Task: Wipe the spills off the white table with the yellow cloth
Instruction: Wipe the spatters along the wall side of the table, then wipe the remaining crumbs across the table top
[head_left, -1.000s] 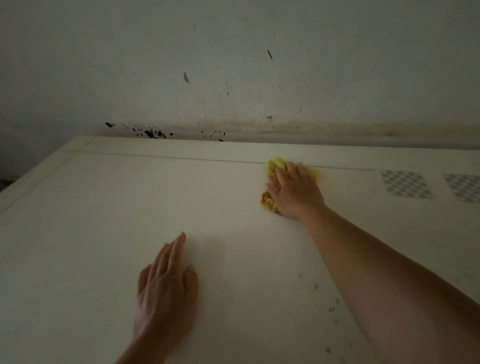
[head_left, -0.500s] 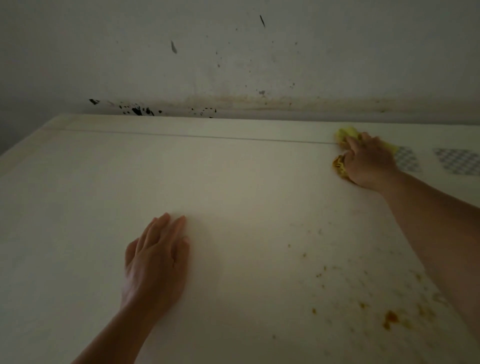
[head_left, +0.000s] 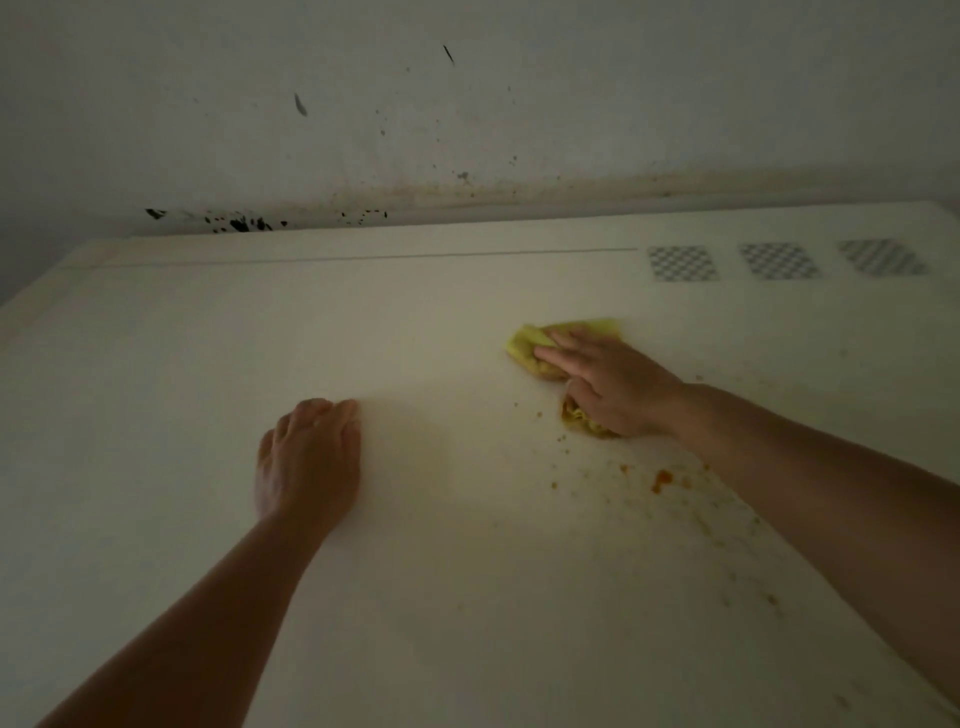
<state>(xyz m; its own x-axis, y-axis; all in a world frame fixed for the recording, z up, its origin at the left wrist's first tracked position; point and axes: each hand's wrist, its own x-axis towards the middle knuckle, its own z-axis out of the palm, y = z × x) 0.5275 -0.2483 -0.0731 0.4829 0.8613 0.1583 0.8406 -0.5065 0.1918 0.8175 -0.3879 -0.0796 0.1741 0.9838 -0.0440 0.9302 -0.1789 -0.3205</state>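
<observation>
Clearly unfinished: the right hand (head_left: 613, 389) lies flat, fingers straight, pressing the yellow cloth (head_left: 530, 343) onto the white bench (head_left: 208, 338) right of centre, while orange spills (head_left: 662, 478) dot the surface just nearer, beside the forearm (head_left: 789, 478). The left hand (head_left: 311, 457) rests palm-down, holding nothing.

R hand (head_left: 618, 387) w/ yellow cloth (head_left: 535, 345) slid back from far seam (head_left: 363, 257) toward spills (head_left: 662, 478).

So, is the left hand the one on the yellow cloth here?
No, the left hand rests palm-down on the white table, while the right hand presses the yellow cloth.
</observation>
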